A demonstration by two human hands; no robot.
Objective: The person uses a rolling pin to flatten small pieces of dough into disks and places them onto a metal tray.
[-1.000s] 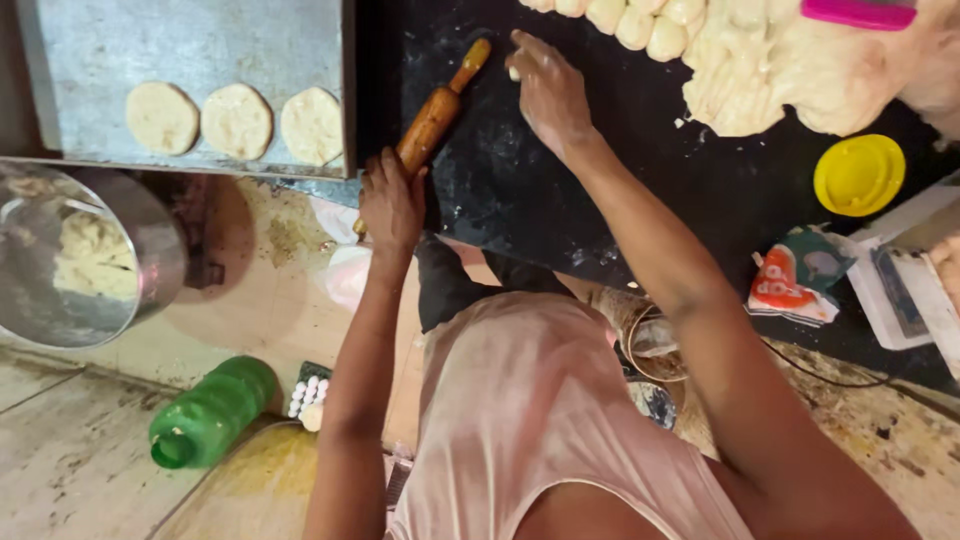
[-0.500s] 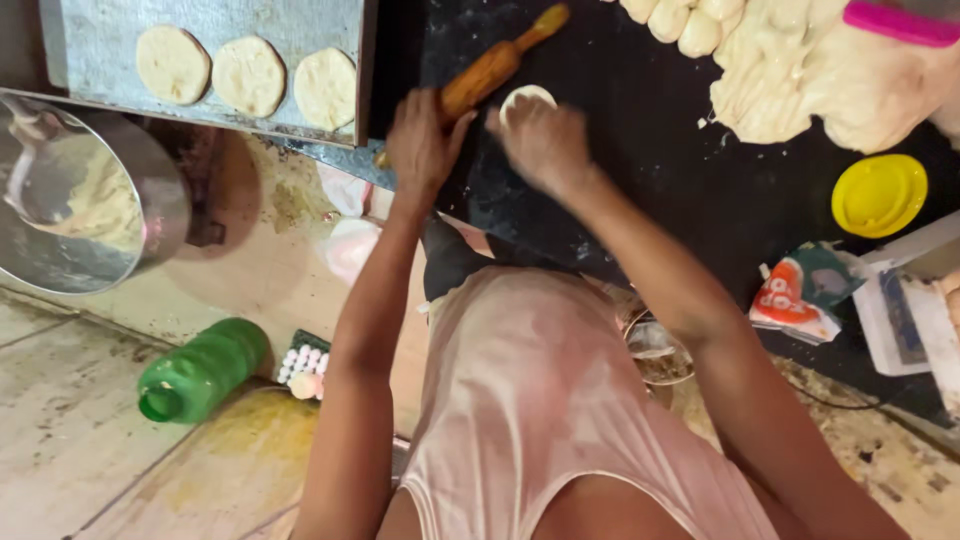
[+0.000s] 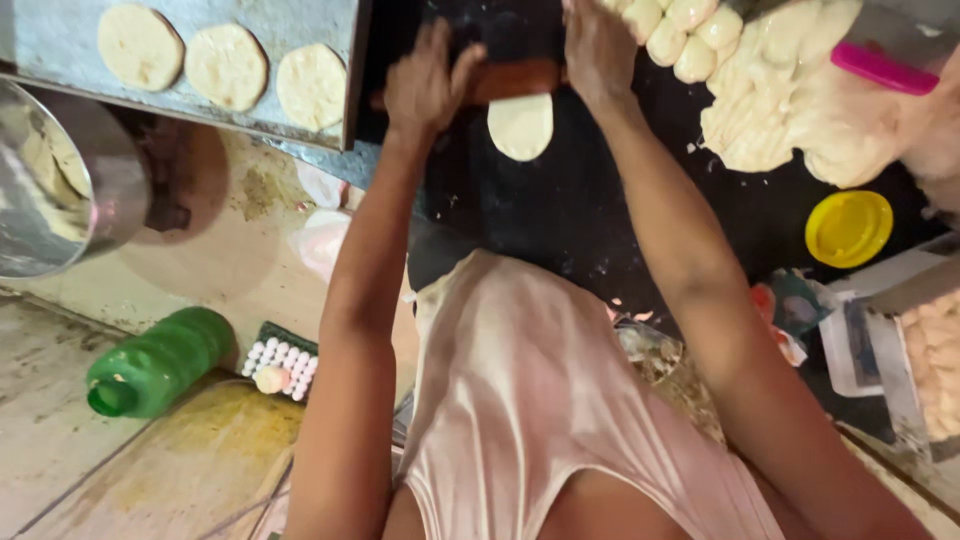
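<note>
1. Three flat dough rounds [image 3: 227,66] are lying on the metal tray [image 3: 300,20].
2. One dough round [image 3: 521,126] is sitting under one rolling pin [image 3: 510,80].
3. One yellow lid [image 3: 848,227] and one green bottle [image 3: 160,361] are showing.

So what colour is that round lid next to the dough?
The round lid is bright yellow, seen best in the head view, on the dark worktop.

Rolling pin [image 3: 515,80] mostly hidden under both hands — dough heap [image 3: 800,110] blurred
</note>
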